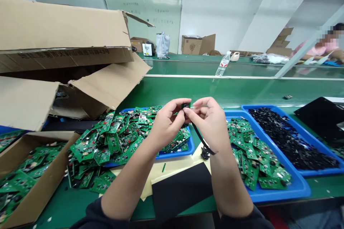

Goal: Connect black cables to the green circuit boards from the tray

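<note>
Over the middle of the bench my left hand pinches a small green circuit board, its upper edge showing above the fingertips. Fingers and thumb of my right hand are closed against the board from the other side. A thin black strip runs from the right fingertips down to the right wrist; my fingers hide where it meets the board. Beneath my left forearm spreads a heap of green circuit boards, partly in a blue tray. Below my hands lies a black flat sheet.
To the right, one blue tray holds green boards, another small black pieces. Cardboard boxes crowd the left, with an open carton of boards nearer. A water bottle stands behind; a person sits far right.
</note>
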A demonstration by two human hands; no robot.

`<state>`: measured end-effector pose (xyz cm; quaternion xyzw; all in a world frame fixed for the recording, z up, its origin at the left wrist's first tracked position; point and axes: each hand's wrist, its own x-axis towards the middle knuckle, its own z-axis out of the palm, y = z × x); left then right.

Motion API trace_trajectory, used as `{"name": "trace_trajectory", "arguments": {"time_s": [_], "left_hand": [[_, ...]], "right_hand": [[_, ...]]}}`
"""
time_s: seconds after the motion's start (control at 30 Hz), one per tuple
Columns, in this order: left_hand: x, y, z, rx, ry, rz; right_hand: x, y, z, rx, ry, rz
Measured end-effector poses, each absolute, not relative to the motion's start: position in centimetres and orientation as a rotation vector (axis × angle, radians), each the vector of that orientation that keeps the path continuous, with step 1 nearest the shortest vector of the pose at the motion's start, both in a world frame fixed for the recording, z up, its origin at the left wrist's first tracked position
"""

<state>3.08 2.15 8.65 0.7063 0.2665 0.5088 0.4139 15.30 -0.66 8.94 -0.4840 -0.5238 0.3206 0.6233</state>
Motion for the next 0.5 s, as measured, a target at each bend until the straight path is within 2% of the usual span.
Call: {"name": "trace_trajectory", "arguments": {"time_s": [0.13, 0.5], "left_hand": [[2.9, 2.3, 8.8, 1.834, 0.702, 1.293], [1.8, 2.9, 8.7, 2.227, 0.814, 1.411]], "right_hand": [[15.7, -0.6, 8.9, -1.094, -1.287, 0.711], [15.4, -0.7, 8.9, -1.175, -1.565, 0.215]]}}
